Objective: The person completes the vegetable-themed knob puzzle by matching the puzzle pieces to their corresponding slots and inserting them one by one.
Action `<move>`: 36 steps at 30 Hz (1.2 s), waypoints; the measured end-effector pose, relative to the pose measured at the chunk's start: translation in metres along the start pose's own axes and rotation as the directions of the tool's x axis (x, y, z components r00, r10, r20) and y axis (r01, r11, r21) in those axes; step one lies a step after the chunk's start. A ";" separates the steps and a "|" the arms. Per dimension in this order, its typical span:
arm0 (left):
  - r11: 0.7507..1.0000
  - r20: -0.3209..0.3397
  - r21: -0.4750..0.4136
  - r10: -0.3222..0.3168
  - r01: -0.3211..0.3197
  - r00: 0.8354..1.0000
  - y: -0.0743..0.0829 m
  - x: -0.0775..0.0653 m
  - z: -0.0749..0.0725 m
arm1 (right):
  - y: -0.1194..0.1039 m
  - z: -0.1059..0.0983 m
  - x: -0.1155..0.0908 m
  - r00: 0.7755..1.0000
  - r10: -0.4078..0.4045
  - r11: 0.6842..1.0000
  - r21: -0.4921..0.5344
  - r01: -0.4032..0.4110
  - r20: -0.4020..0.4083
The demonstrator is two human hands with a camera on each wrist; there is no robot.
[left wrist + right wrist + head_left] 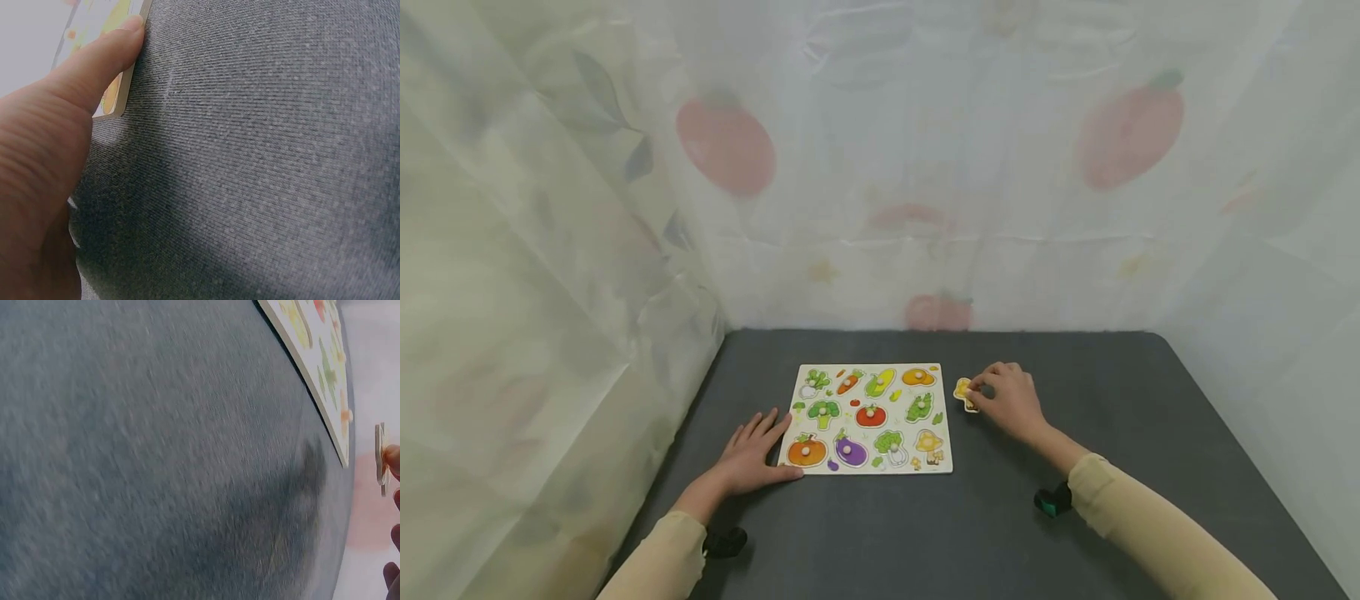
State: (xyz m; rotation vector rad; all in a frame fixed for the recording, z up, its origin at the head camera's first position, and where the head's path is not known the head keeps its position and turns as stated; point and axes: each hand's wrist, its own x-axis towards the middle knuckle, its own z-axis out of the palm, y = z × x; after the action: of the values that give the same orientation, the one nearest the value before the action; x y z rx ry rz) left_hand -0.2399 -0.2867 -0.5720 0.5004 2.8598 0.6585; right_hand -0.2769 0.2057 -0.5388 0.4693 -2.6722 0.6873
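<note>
A white vegetable puzzle board with knobbed pieces lies flat on the dark table. My left hand rests at its left front corner with fingers spread. In the left wrist view, the thumb lies along the board's edge. My right hand pinches a yellow mushroom puzzle piece, just right of the board. In the right wrist view, the piece appears edge-on and raised above the table. A mushroom picture without a knob shows at the board's right front corner.
The dark cloth-like table top extends around the board. Pale sheets printed with red fruit hang behind it and along both sides. Small dark straps sit at the wrists.
</note>
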 end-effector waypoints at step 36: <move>1.000 0.001 0.000 0.003 -0.003 1.000 -0.001 0.000 0.000 | -0.036 0.032 -0.030 0.984 -0.143 0.989 0.058 0.138 0.105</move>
State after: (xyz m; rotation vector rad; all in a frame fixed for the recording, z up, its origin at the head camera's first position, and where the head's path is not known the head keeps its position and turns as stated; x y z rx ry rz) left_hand -0.2401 -0.2878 -0.5729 0.5042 2.8585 0.6591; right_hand -0.2437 0.1663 -0.5634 0.7214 -2.6951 0.7076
